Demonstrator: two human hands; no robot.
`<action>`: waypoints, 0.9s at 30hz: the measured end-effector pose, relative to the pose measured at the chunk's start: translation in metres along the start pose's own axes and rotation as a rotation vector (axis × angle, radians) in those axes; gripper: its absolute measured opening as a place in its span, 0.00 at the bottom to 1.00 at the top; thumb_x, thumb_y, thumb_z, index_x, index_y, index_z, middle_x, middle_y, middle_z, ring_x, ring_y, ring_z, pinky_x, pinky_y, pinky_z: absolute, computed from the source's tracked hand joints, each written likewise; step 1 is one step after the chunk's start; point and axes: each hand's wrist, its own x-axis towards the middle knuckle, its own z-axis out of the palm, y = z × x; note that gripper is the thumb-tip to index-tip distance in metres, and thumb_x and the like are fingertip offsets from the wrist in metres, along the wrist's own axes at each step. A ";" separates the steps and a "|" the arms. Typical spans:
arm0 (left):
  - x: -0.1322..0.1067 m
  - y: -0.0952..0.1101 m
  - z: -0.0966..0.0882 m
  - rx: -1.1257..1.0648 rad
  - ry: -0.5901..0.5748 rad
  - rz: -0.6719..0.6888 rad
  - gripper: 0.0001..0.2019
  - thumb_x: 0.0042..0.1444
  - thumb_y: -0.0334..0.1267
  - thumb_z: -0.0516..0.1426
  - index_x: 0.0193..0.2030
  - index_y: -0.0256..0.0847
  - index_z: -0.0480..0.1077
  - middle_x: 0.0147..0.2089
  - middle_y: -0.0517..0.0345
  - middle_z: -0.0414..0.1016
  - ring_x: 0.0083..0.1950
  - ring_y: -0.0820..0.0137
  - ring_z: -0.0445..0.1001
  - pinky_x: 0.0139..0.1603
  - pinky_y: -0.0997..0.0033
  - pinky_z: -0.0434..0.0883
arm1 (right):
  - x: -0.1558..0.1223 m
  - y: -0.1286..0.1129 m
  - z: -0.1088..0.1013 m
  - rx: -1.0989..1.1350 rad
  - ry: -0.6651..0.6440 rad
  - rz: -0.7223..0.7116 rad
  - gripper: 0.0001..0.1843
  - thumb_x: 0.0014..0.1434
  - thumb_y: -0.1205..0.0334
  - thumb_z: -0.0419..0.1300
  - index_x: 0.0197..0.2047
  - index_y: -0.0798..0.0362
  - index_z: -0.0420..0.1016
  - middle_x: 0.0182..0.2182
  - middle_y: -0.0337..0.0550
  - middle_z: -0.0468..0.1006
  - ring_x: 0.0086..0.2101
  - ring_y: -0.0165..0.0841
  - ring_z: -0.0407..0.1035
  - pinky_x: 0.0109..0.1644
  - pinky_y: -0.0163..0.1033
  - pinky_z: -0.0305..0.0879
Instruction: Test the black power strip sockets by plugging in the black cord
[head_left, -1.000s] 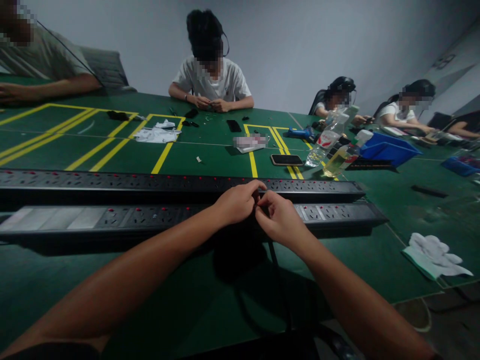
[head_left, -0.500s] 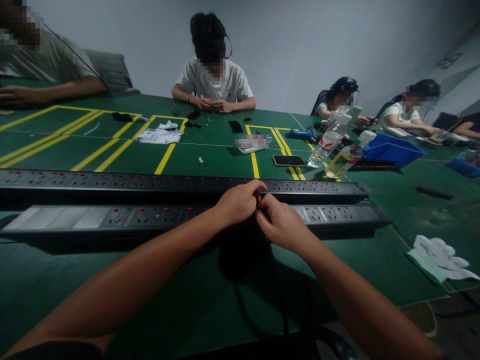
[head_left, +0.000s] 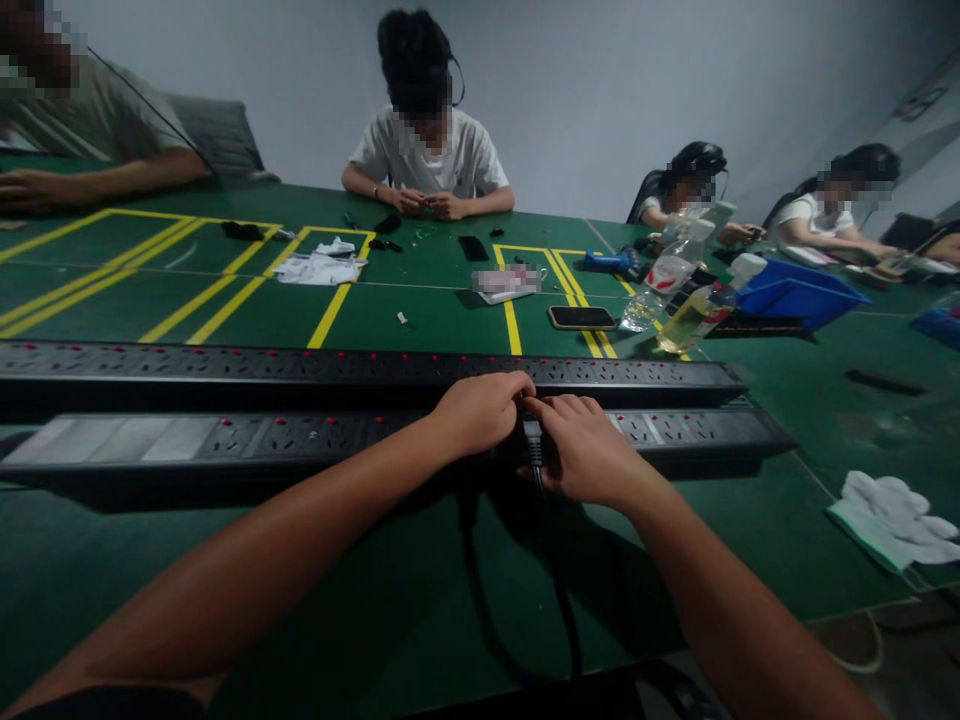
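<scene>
Two long black power strips lie across the green table, a far one (head_left: 300, 362) and a near one (head_left: 300, 437). My left hand (head_left: 480, 412) and my right hand (head_left: 581, 445) meet over the near strip, fingers curled together. Between them sits a black plug (head_left: 534, 440) whose cable (head_left: 559, 590) runs down toward me. Both hands press around that plug at the strip's sockets.
A phone (head_left: 581, 318), two bottles (head_left: 679, 290), a blue bin (head_left: 799, 295) and white gloves (head_left: 896, 515) lie to the right. White cloth (head_left: 319, 266) and small black parts sit farther back. Several other people work along the far and left sides.
Both hands have dropped from just above the strips onto the near strip, and the black plug with its cable now shows between them.
</scene>
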 end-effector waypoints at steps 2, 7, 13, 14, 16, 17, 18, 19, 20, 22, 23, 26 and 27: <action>0.000 0.001 0.000 0.030 -0.004 0.002 0.16 0.55 0.30 0.48 0.48 0.46 0.70 0.46 0.57 0.78 0.46 0.64 0.75 0.45 0.65 0.69 | 0.001 -0.003 0.006 -0.075 0.013 0.027 0.39 0.52 0.48 0.62 0.63 0.58 0.60 0.49 0.57 0.72 0.47 0.49 0.63 0.50 0.51 0.55; -0.005 0.003 -0.005 0.142 -0.083 0.053 0.15 0.58 0.33 0.47 0.48 0.45 0.69 0.48 0.55 0.78 0.47 0.62 0.76 0.45 0.64 0.69 | 0.006 0.001 0.008 -0.141 0.007 0.002 0.36 0.51 0.49 0.64 0.60 0.55 0.65 0.45 0.52 0.75 0.43 0.46 0.66 0.45 0.47 0.56; -0.013 0.007 -0.019 0.232 -0.206 0.140 0.15 0.62 0.41 0.46 0.48 0.44 0.70 0.46 0.51 0.79 0.45 0.58 0.76 0.41 0.62 0.69 | 0.000 0.022 -0.007 -0.014 0.009 -0.044 0.33 0.50 0.42 0.65 0.55 0.51 0.70 0.44 0.49 0.77 0.44 0.44 0.69 0.46 0.45 0.58; -0.013 0.007 -0.020 0.221 -0.212 0.151 0.15 0.63 0.42 0.46 0.49 0.44 0.70 0.47 0.51 0.79 0.44 0.58 0.77 0.40 0.63 0.69 | -0.002 0.027 -0.009 0.001 0.009 -0.042 0.33 0.50 0.42 0.65 0.54 0.51 0.70 0.44 0.49 0.77 0.44 0.44 0.69 0.46 0.45 0.58; -0.013 0.007 -0.019 0.217 -0.215 0.166 0.16 0.63 0.42 0.46 0.50 0.44 0.69 0.48 0.51 0.78 0.44 0.58 0.77 0.40 0.63 0.69 | -0.005 0.036 -0.013 0.017 -0.006 -0.032 0.32 0.48 0.43 0.66 0.53 0.49 0.70 0.44 0.48 0.77 0.44 0.43 0.70 0.46 0.45 0.59; -0.012 0.007 -0.019 0.224 -0.212 0.166 0.16 0.63 0.42 0.46 0.52 0.44 0.69 0.48 0.51 0.78 0.44 0.58 0.77 0.39 0.63 0.69 | -0.006 0.040 -0.014 0.021 -0.017 -0.027 0.31 0.48 0.44 0.67 0.52 0.49 0.70 0.44 0.47 0.77 0.43 0.43 0.70 0.46 0.45 0.60; -0.012 0.007 -0.017 0.231 -0.211 0.164 0.17 0.63 0.42 0.46 0.53 0.44 0.69 0.48 0.51 0.78 0.44 0.58 0.77 0.39 0.64 0.69 | -0.007 0.042 -0.015 0.025 -0.028 -0.024 0.31 0.48 0.44 0.67 0.52 0.48 0.70 0.43 0.47 0.78 0.43 0.43 0.71 0.45 0.45 0.60; -0.012 0.006 -0.016 0.234 -0.210 0.162 0.17 0.63 0.42 0.46 0.53 0.44 0.69 0.48 0.51 0.78 0.44 0.58 0.77 0.39 0.64 0.69 | -0.007 0.044 -0.015 0.030 -0.039 -0.023 0.30 0.48 0.45 0.67 0.51 0.48 0.70 0.43 0.47 0.78 0.43 0.43 0.71 0.45 0.45 0.60; -0.011 0.006 -0.015 0.232 -0.209 0.161 0.17 0.63 0.42 0.46 0.53 0.44 0.69 0.48 0.51 0.78 0.44 0.58 0.77 0.39 0.63 0.69 | -0.007 0.044 -0.015 0.035 -0.044 -0.020 0.30 0.48 0.45 0.68 0.51 0.48 0.70 0.43 0.47 0.78 0.43 0.43 0.71 0.46 0.46 0.61; -0.011 0.005 -0.014 0.218 -0.203 0.159 0.17 0.63 0.42 0.46 0.53 0.44 0.69 0.49 0.50 0.78 0.44 0.58 0.77 0.40 0.63 0.69 | -0.008 0.043 -0.013 0.047 -0.033 -0.008 0.32 0.47 0.47 0.68 0.54 0.48 0.69 0.45 0.48 0.77 0.44 0.44 0.71 0.47 0.47 0.61; -0.011 0.005 -0.013 0.211 -0.201 0.159 0.17 0.63 0.42 0.46 0.53 0.44 0.69 0.49 0.50 0.78 0.45 0.58 0.77 0.41 0.62 0.69 | -0.007 0.041 -0.012 0.055 -0.021 0.000 0.34 0.47 0.49 0.68 0.56 0.48 0.68 0.47 0.49 0.77 0.45 0.44 0.70 0.49 0.48 0.61; -0.010 0.005 -0.013 0.205 -0.211 0.141 0.17 0.63 0.43 0.46 0.53 0.44 0.70 0.49 0.50 0.78 0.45 0.58 0.77 0.42 0.62 0.69 | -0.006 0.034 -0.007 0.084 0.010 0.018 0.39 0.47 0.51 0.68 0.60 0.49 0.64 0.50 0.50 0.76 0.48 0.45 0.70 0.50 0.48 0.61; -0.011 0.004 -0.014 0.209 -0.219 0.130 0.18 0.63 0.43 0.46 0.53 0.44 0.70 0.48 0.49 0.78 0.45 0.58 0.77 0.43 0.62 0.69 | -0.005 0.033 -0.007 0.090 0.007 0.020 0.38 0.47 0.51 0.68 0.60 0.49 0.65 0.50 0.49 0.76 0.47 0.45 0.70 0.50 0.48 0.61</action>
